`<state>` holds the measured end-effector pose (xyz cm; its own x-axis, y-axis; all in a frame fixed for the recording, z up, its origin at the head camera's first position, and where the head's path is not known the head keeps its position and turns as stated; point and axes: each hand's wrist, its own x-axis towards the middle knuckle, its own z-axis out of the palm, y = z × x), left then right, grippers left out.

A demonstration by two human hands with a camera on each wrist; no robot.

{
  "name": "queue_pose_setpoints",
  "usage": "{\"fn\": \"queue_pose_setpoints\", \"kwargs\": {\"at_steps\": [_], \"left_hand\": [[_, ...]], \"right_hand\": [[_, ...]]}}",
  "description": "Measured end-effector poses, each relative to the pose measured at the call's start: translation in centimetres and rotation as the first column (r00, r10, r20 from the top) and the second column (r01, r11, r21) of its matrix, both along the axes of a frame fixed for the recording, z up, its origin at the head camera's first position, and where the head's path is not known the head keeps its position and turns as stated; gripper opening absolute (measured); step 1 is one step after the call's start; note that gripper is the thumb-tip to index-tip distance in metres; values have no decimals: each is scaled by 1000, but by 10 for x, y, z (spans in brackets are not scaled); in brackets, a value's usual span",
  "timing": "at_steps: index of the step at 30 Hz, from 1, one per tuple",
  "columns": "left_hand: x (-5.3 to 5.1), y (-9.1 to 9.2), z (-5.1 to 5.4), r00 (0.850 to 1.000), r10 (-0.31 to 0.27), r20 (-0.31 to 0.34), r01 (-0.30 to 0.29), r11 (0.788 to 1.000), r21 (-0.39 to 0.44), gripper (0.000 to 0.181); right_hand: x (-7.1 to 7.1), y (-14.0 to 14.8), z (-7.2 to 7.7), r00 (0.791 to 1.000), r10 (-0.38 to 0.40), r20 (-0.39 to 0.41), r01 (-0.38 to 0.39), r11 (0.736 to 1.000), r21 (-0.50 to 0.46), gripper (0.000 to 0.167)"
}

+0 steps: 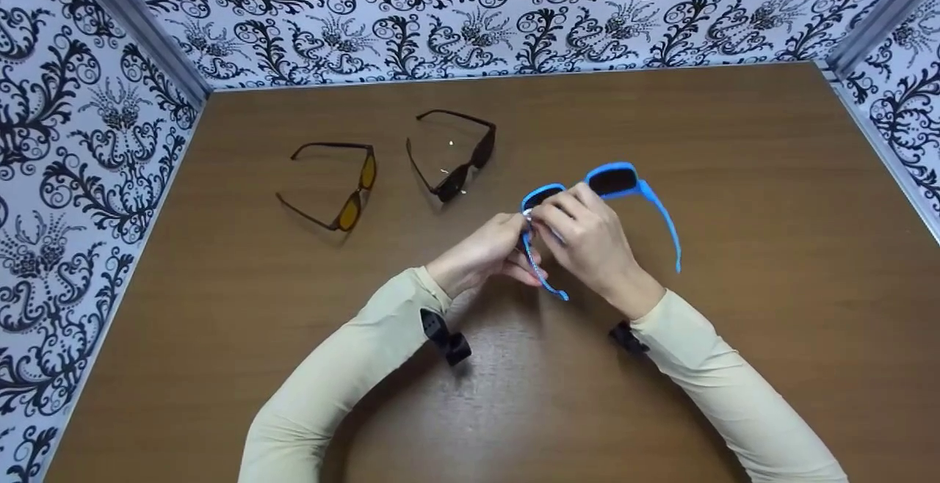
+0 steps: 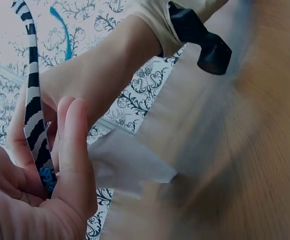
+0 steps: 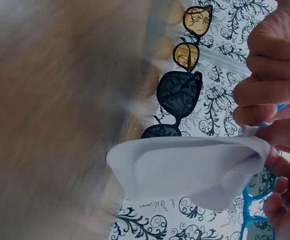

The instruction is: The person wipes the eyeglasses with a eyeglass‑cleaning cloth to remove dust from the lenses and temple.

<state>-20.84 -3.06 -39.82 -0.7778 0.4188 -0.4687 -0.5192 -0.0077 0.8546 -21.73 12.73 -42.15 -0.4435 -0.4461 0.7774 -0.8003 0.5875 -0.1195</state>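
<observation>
Blue-framed sunglasses (image 1: pixel 613 180) with dark lenses are held above the table, temples unfolded toward the person. My left hand (image 1: pixel 481 248) grips them near one hinge. In the left wrist view, a black-and-white striped temple (image 2: pixel 33 100) rises between its thumb and fingers. My right hand (image 1: pixel 587 237) is beside the left, fingers bent at that same corner of the frame. A pale grey cloth (image 3: pixel 184 172) hangs from its fingertips in the right wrist view; the cloth (image 2: pixel 127 162) also shows below the hand in the left wrist view. In the head view the hands mostly hide the cloth.
Black sunglasses (image 1: pixel 482 147) lie on the brown table (image 1: pixel 764 175) beyond the left hand. Farther left are dark-framed glasses (image 1: pixel 349 211) with yellow lenses, temples unfolded. Walls with a black scroll pattern (image 1: pixel 440 20) border the table at the back and sides.
</observation>
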Motion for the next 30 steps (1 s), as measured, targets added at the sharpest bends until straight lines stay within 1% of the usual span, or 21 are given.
{"fn": "queue_pose_setpoints", "kwargs": {"at_steps": [2,4,6,8,10,13,16,18,20,23,26,30], "left_hand": [[0,0,-2,1000,2,-5,-2,1000,-25,26],[-1,0,-4,1000,-3,-13,2,999,-40,24],[0,0,-5,1000,-11,-23,10,999,-41,24],[0,1,-6,999,-14,-29,13,999,-49,24],[1,2,-6,999,-12,-39,10,998,-56,25],[1,2,-5,999,-5,-53,2,999,-45,27],[0,2,-4,999,3,-54,-4,1000,-12,29],[0,1,-5,999,5,-42,-4,1000,11,30],[-1,0,-6,1000,10,-30,-10,1000,22,31],[-2,-2,-8,999,25,-22,-24,999,32,29],[-3,-3,-11,999,37,-33,-36,999,27,26],[-5,-6,-14,998,51,-34,-50,999,16,24]], "right_hand": [[1,1,0,999,-35,-27,36,999,30,8],[1,1,0,994,-86,-71,89,995,40,7],[1,0,1,986,-130,-104,133,991,29,6],[0,-1,1,983,-148,-112,149,989,-1,5],[0,-2,1,985,-142,-98,139,990,-36,6],[0,-5,1,996,-84,-43,81,995,-66,6],[0,-5,1,1000,-14,28,15,998,-54,8],[1,-4,1,998,7,66,-5,1000,-24,9],[2,-2,0,997,-10,72,9,1000,20,9],[1,1,-1,997,-66,33,64,996,56,6],[0,5,-1,994,-112,-6,112,994,10,5],[0,12,4,989,-149,-20,146,983,-113,7]]}}
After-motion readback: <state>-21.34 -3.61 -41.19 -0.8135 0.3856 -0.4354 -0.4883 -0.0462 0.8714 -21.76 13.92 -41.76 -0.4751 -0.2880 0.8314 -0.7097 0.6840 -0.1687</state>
